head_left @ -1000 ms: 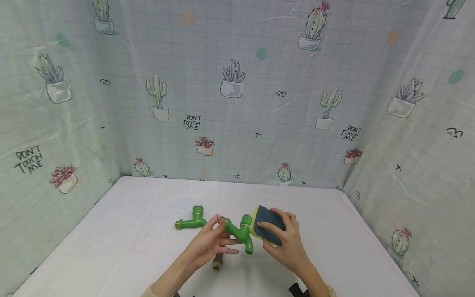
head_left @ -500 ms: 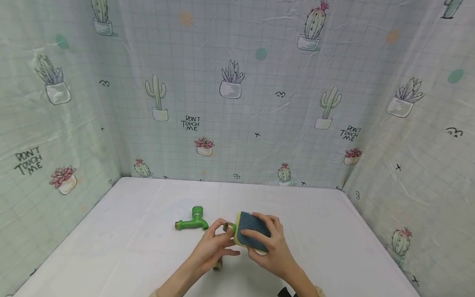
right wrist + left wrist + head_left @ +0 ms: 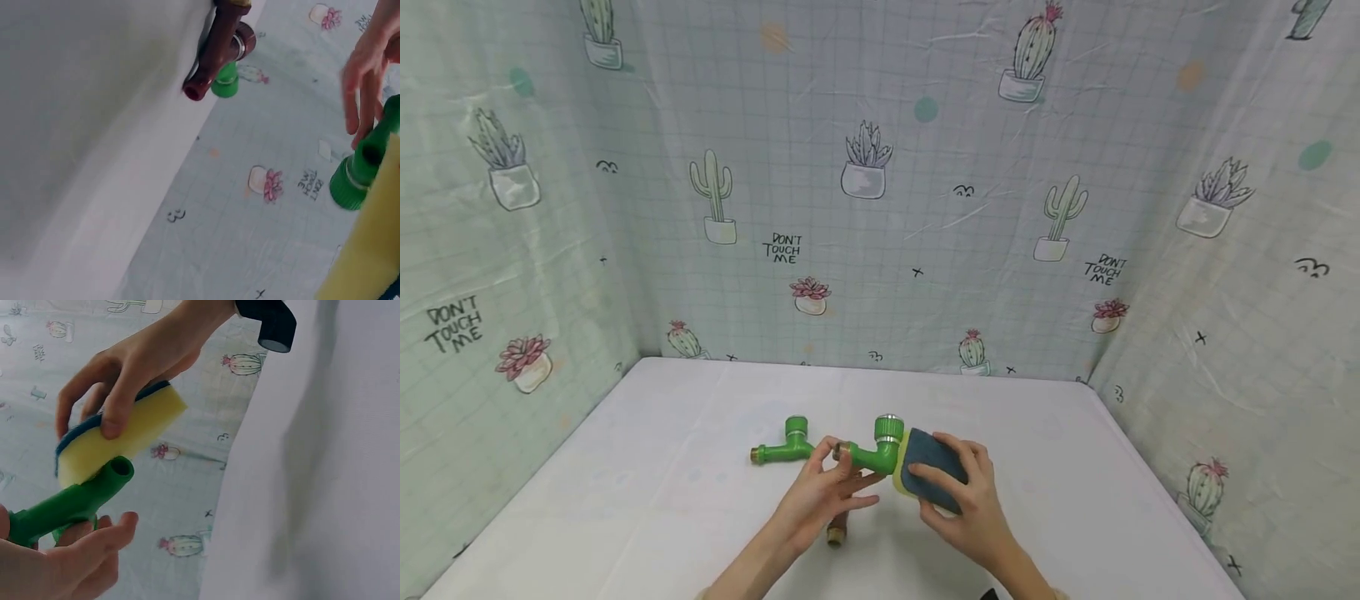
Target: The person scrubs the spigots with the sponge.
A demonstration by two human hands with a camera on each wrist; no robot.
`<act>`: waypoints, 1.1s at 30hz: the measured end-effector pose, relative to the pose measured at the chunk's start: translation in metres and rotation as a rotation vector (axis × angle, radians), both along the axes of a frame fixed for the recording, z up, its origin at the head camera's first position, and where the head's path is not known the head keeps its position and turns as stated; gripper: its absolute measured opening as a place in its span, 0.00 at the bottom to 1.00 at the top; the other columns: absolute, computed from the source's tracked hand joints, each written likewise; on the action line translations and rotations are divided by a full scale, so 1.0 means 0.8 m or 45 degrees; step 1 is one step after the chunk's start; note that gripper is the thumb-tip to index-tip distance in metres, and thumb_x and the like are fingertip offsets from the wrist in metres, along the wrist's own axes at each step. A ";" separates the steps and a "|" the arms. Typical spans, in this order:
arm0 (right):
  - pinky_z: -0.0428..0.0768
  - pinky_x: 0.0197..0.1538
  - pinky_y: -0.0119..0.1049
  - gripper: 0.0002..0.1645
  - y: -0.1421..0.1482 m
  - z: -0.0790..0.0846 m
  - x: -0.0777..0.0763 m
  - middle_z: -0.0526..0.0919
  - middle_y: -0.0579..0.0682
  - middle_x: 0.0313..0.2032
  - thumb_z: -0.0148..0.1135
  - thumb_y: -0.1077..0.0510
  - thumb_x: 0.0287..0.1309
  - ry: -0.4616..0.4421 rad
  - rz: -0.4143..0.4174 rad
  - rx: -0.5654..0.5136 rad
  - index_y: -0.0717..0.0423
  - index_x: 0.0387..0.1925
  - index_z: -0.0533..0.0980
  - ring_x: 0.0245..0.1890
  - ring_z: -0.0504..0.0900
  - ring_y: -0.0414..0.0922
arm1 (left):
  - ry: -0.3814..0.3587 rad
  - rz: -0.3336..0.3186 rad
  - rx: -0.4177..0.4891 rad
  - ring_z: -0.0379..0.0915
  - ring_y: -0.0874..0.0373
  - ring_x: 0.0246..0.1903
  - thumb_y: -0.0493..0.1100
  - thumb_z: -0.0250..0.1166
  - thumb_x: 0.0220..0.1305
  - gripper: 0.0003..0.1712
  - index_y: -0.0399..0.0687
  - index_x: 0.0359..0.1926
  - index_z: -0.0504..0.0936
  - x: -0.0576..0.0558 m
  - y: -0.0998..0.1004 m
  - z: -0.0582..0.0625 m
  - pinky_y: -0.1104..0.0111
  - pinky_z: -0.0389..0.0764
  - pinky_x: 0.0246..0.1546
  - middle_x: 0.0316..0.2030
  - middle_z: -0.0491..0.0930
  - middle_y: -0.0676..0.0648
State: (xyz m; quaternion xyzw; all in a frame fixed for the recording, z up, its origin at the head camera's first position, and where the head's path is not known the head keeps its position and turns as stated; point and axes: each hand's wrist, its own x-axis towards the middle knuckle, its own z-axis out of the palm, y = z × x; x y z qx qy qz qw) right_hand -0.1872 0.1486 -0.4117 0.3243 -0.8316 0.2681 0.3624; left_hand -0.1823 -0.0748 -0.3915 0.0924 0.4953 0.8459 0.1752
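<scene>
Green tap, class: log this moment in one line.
left hand holds green tap | right hand holds sponge against it | table: second green tap, brown tap

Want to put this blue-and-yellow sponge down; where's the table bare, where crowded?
Bare white table lies between right hand and right edge, between left edge and resting brass-ended green tap, and along the back below the cactus-print cloth. Crowded: the centre, where the left hand holds another green tap against the sponge near a dark-red tap.

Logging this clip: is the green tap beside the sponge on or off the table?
Off: the left hand grips the green tap by one end; the left wrist view shows backdrop behind it.
</scene>
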 end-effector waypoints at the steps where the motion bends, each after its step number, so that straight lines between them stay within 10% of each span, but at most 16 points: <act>1: 0.70 0.41 0.49 0.28 -0.004 0.001 0.000 0.68 0.54 0.55 0.69 0.58 0.33 0.009 0.008 -0.016 0.35 0.42 0.77 0.50 0.60 0.48 | 0.016 -0.008 -0.029 0.73 0.48 0.51 0.47 0.50 0.65 0.02 0.60 0.36 0.64 0.001 0.002 -0.001 0.48 0.71 0.52 0.37 0.77 0.55; 20: 0.70 0.42 0.50 0.30 -0.008 0.006 -0.004 0.69 0.54 0.54 0.69 0.58 0.30 0.009 -0.044 0.026 0.33 0.42 0.76 0.50 0.61 0.49 | -0.011 0.126 -0.093 0.78 0.50 0.42 0.38 0.59 0.58 0.06 0.45 0.38 0.76 0.005 -0.009 -0.001 0.55 0.77 0.46 0.35 0.80 0.50; 33: 0.70 0.41 0.48 0.30 -0.012 0.007 0.000 0.69 0.53 0.55 0.69 0.58 0.30 0.043 0.038 0.093 0.31 0.42 0.76 0.49 0.61 0.47 | -0.036 0.185 -0.117 0.79 0.53 0.41 0.42 0.59 0.59 0.25 0.31 0.53 0.65 0.003 -0.002 0.000 0.55 0.77 0.45 0.38 0.80 0.48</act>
